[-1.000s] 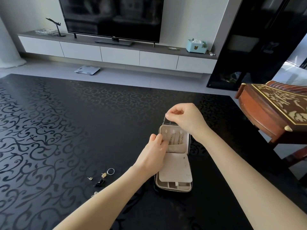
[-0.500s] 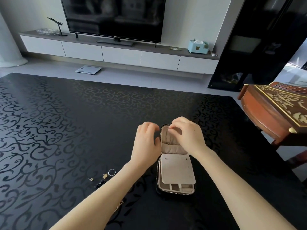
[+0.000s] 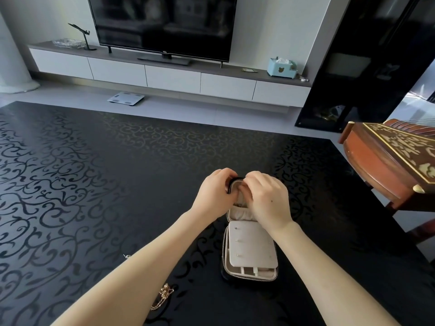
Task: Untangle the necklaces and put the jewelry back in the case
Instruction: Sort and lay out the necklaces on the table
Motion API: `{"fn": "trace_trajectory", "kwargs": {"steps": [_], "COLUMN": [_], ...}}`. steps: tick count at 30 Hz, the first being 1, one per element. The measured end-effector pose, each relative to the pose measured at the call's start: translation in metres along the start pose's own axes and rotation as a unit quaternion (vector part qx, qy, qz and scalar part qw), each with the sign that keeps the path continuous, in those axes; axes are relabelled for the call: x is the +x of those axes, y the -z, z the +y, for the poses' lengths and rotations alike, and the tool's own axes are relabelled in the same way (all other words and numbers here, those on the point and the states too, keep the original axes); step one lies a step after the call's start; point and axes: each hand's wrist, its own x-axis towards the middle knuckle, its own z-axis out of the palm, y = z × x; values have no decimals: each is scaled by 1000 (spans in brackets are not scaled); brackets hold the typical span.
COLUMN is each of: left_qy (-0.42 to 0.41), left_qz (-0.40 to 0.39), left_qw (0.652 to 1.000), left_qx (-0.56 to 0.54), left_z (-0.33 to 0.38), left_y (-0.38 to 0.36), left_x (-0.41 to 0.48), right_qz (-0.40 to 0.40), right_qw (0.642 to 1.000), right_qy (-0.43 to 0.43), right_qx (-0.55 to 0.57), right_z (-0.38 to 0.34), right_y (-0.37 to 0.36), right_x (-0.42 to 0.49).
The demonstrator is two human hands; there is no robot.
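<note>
Hands (image 3: 213,196) curled, apparently around case lid (image 3: 236,182)

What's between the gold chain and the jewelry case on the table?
Nothing but bare black table between the gold chain and the jewelry case, per the head view.

Behind left hand (image 3: 213,195) and right hand (image 3: 268,201), at 12 o'clock: most of the case (image 3: 251,245) lid. Sits partly under the forearm, 8 o'clock from there: gold chain (image 3: 164,294). Too small to name, 9 o'clock: metal speck (image 3: 127,256).
</note>
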Motion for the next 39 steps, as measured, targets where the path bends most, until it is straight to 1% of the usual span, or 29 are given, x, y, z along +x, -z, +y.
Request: {"fn": "trace_trajectory", "kwargs": {"steps": [2, 4, 10, 14, 17, 20, 24, 26, 28, 29, 30, 32, 33, 34, 35, 36, 37, 38, 39], "left_qy": [-7, -10, 3, 24, 67, 96, 119, 121, 117, 114, 113, 122, 133, 143, 148, 147, 145, 141, 133], "left_qz": [-5, -6, 8, 17, 9, -9, -35, -46, -57, -66, -77, -96, -103, -105, -103, -99, -96, -93, -88], "left_qw": [1000, 1000, 1000, 999, 997, 994, 991, 990, 991, 990, 990, 985, 981, 976, 972, 971, 970, 971, 974], "left_qx": [-6, -7, -18, -19, -39, -48, -52, -48, -42, -40, -41, -68, -98, -128, -151, -162, -167, -167, -159], "left_z": [-2, -2, 2, 5, 7, 8, 13, 14, 15, 15, 15, 12, 11, 10, 10, 9, 9, 10, 10], "left_y": [2, 3, 2, 0, 2, 5, 9, 10, 11, 12, 12, 13, 13, 14, 15, 17, 19, 20, 21], "left_x": [1, 1, 3, 4, 6, 9, 13, 14, 13, 12, 11, 9, 8, 7, 6, 5, 4, 3, 3], "right_qz": [11, 5, -51, -90, -131, -183, -234, -259, -273, -262, -227, -115, -63, -38, -46, -85, -151, -224, -277], "right_qw": [1000, 1000, 996, 996, 991, 980, 955, 942, 937, 942, 956, 986, 993, 995, 995, 992, 982, 964, 944], "right_qy": [-19, -24, -69, -20, -2, -30, -113, -139, -150, -150, -139, -102, -87, -76, -69, -75, -100, -137, -169], "right_qx": [5, 6, 34, 14, 18, 66, 142, 161, 159, 148, 125, 67, 52, 50, 54, 56, 52, 48, 58], "right_z": [-1, -3, -2, 1, 4, 7, 8, 5, 2, 2, 1, -2, -4, -7, -11, -15, -20, -23, -24], "right_y": [2, 4, 5, 8, 10, 13, 14, 16, 18, 19, 21, 27, 31, 35, 37, 38, 38, 38, 36], "right_x": [3, 7, 15, 21, 23, 26, 32, 33, 32, 31, 28, 19, 12, 5, -3, -11, -16, -22, -25]}}
